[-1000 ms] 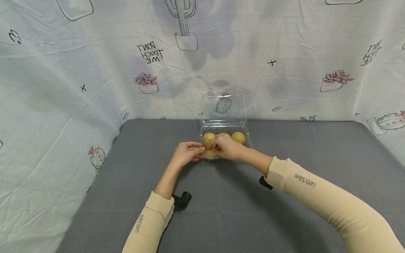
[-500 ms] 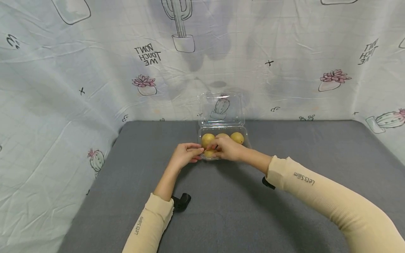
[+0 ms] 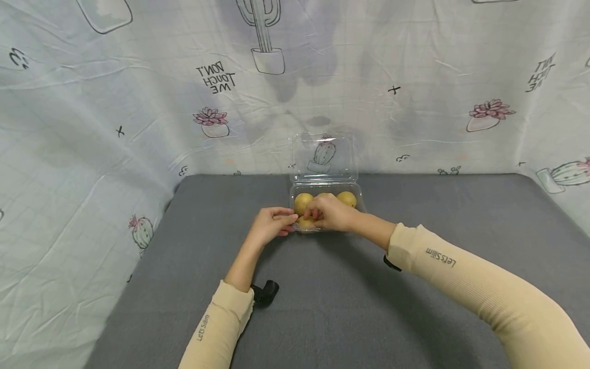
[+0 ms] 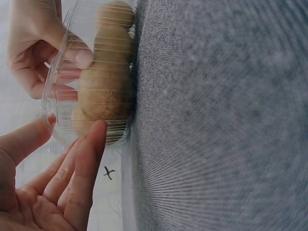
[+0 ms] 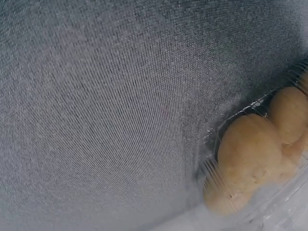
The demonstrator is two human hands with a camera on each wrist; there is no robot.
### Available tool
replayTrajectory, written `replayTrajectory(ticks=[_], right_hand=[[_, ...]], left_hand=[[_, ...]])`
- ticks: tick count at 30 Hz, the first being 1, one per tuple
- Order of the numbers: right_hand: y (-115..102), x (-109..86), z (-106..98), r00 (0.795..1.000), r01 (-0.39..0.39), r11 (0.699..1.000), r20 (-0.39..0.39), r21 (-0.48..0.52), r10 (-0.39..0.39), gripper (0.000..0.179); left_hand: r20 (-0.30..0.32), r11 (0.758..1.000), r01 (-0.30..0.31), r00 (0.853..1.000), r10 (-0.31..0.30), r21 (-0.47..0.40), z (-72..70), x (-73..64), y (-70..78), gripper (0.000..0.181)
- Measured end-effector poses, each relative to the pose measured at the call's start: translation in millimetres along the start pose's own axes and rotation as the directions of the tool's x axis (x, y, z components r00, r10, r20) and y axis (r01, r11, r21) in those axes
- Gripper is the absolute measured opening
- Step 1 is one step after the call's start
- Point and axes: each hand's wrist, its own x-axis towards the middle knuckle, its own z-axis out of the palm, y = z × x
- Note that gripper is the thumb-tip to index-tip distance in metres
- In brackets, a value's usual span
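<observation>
A clear plastic clamshell container (image 3: 361,205) stands at the far side of the table, its lid (image 3: 324,159) raised. Round yellow-brown produce fills it, smooth-skinned and potato-like; a back-left piece (image 3: 303,203) and a back-right one (image 3: 347,199) show best. My left hand (image 3: 271,225) pinches the container's front-left corner, thumb at the rim and fingers against the ribbed outer wall. My right hand (image 3: 333,212) reaches inside from the right, its bent fingers and thumb around the front-left piece (image 4: 103,94). Behind that hand, part of the produce is hidden.
A grey cloth (image 3: 322,307) covers the table. White fabric with cactus drawings (image 3: 295,92) hangs right behind the lid and along both sides. Black wrist devices (image 3: 266,293) sit below the cuffs of both beige sleeves.
My right fingers have drawn slightly up and right over the front-left piece, which shows a little more. The left hand stays at the container's corner; the head view has shifted slightly.
</observation>
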Motion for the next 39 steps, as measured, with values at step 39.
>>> replayTrajectory(ticks=[39], right_hand=[[56,-30.5,-67,0.823,-0.508,0.715,0.026,0.48,0.567,0.04]], left_hand=[[0.182,0.992,0.125,0.975,-0.125,0.009,-48.7,58.0,3.8,0.047]])
